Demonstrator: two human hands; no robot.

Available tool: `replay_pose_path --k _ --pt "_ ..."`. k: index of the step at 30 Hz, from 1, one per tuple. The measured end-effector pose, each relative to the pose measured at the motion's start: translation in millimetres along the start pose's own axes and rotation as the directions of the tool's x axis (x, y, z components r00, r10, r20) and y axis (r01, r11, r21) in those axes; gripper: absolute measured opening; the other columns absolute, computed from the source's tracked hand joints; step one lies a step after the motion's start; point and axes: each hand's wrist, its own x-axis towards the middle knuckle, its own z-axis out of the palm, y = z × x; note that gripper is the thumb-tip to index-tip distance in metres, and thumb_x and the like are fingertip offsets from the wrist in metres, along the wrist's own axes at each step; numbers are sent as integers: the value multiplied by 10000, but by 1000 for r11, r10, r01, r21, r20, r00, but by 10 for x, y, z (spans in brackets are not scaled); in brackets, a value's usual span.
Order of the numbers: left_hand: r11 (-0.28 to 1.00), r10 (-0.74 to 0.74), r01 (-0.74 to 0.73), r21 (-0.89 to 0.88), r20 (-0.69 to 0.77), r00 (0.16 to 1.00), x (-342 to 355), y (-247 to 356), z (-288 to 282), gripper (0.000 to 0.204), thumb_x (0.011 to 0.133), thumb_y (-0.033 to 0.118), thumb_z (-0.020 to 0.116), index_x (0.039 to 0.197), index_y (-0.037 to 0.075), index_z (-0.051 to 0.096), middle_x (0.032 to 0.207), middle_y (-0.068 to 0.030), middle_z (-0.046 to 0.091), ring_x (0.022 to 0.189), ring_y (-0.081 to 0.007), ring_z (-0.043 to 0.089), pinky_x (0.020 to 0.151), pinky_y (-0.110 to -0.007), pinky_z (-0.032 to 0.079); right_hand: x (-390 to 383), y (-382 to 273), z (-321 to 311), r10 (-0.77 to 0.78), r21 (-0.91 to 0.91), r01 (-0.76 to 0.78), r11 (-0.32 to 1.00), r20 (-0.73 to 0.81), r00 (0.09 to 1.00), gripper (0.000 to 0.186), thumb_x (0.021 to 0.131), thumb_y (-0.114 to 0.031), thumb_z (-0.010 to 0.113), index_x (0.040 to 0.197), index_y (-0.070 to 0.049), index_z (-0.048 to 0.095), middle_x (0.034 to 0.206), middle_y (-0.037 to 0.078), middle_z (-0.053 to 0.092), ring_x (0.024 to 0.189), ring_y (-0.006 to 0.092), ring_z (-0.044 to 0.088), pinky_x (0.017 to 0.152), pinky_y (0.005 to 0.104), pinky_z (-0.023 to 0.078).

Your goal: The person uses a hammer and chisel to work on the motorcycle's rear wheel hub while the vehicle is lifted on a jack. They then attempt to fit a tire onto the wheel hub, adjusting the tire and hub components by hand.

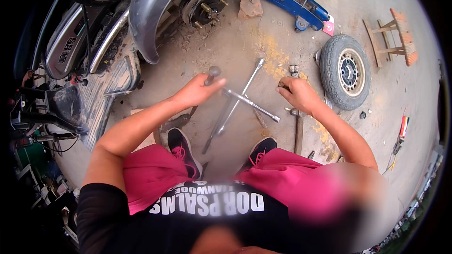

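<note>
Both of your hands grip a steel cross wrench (245, 99) held above the concrete floor (226, 51) before your shoes. Your left hand (197, 90) has its fingers curled shut around one arm's end; your right hand (296, 93) closes likewise on the opposite arm, near a loose wheel (345, 71).

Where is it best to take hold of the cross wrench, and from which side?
Probably by two opposite bar ends, from above. The cross wrench has four bare arms. The left hand already grips the left arm's end; the right hand rests apart, by small parts on the ground.
</note>
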Motion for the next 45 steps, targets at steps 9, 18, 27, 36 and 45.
replay_pose_path --k 9,18,27,36,45 --pt "950 11 -81 302 228 973 -1203 -261 -750 325 976 265 539 797 -5 558 673 -111 525 625 -199 473 639 -336 434 2121 -1078 319 307 990 -99 104 63 950 191 886 -177 669 998 -48 583 888 57 606 742 147 557 645 283 483" --pt "995 -34 48 90 -152 988 -1312 -654 -941 402 986 322 517 738 6 511 634 -25 423 629 -123 391 599 -300 385 2319 -1281 467 394 902 56 -428 130 910 112 887 -70 636 946 -74 540 818 54 565 638 112 499 556 256 449" --pt "994 -21 36 99 -150 988 -1343 -743 -1029 404 996 311 496 725 15 536 652 -14 458 654 -110 422 617 -284 382 2422 -1440 574 556 946 197 -256 -22 831 103 868 -35 643 859 31 564 756 90 610 530 104 480 423 237 432" --pt "1000 2 1 8 -301 954 -1377 -730 -1104 446 1010 393 459 708 71 524 614 50 389 575 -55 346 522 -240 303 2523 -1578 733 328 971 85 -224 -7 945 77 903 -101 561 893 -25 560 754 32 503 553 112 443 465 267 365" --pt "999 1 -14 -34 -353 936 -1454 -827 -1089 451 960 443 534 717 65 559 602 36 424 546 -72 366 501 -267 310 1484 -1746 880 98 733 -291 615 295 950 71 850 -89 590 862 -21 576 714 16 509 575 125 460 540 265 396"
